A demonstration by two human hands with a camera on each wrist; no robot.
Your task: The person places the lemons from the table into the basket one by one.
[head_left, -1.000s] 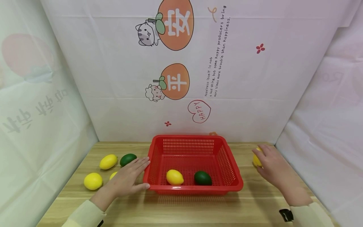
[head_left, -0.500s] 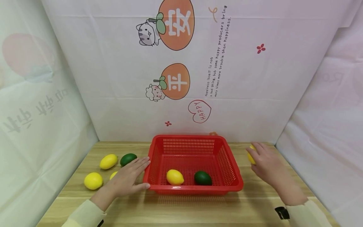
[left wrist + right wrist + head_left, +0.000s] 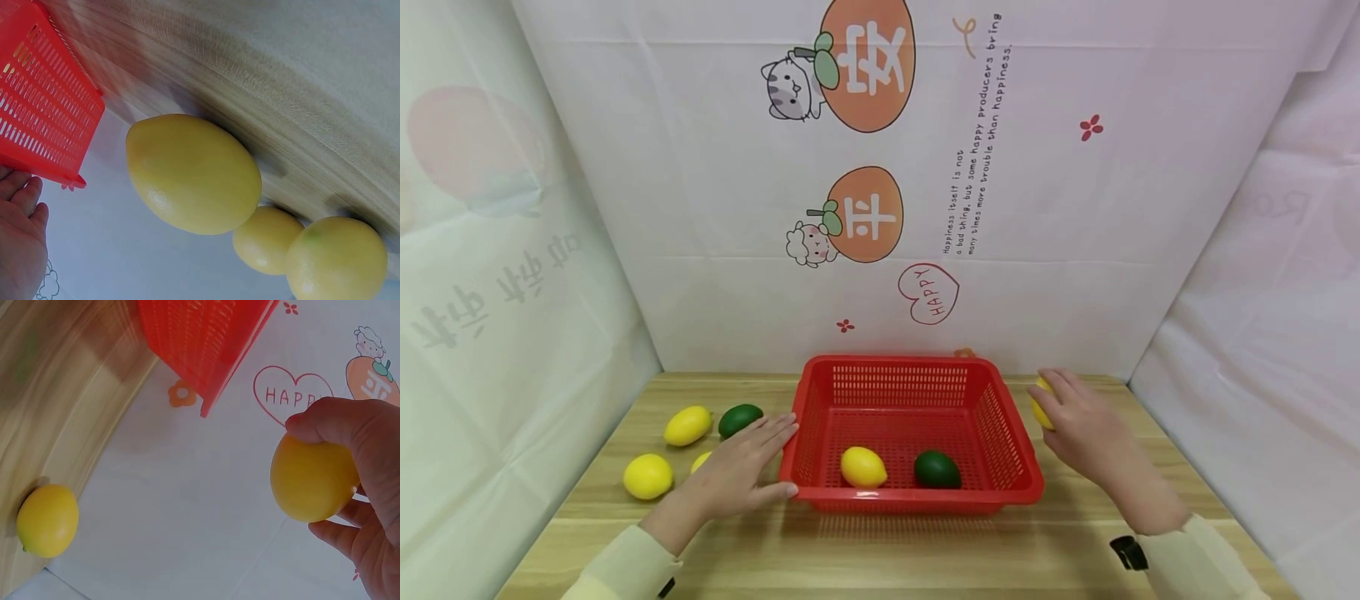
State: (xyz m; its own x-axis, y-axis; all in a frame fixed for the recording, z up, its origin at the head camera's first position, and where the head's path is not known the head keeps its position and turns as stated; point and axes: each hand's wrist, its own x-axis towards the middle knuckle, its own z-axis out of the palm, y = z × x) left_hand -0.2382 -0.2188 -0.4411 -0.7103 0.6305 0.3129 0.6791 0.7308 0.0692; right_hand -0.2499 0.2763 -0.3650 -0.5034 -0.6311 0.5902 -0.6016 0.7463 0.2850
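Observation:
In the head view my right hand (image 3: 1086, 429) holds a yellow lemon (image 3: 1042, 403) just right of the red plastic basket (image 3: 917, 497). The right wrist view has this lemon (image 3: 312, 478) between thumb and fingers, raised off the table. My left hand (image 3: 737, 471) lies with extended fingers against the basket's left rim; the left wrist view catches its fingers (image 3: 25, 197) under that rim. Inside the basket sit one yellow lemon (image 3: 862, 468) and one dark green lemon-shaped fruit (image 3: 937, 471).
Left of the basket lie yellow lemons (image 3: 687, 427) and a green fruit (image 3: 741, 422), one lemon (image 3: 700, 462) partly hidden by my left hand. Another lemon (image 3: 48, 520) rests on the wooden table (image 3: 917, 567) at right. A printed white cloth (image 3: 722, 275) stands behind.
My right hand has carried its lemon leftward and up, from the table's right side to near the basket's right rim. My left hand and the basket have stayed put.

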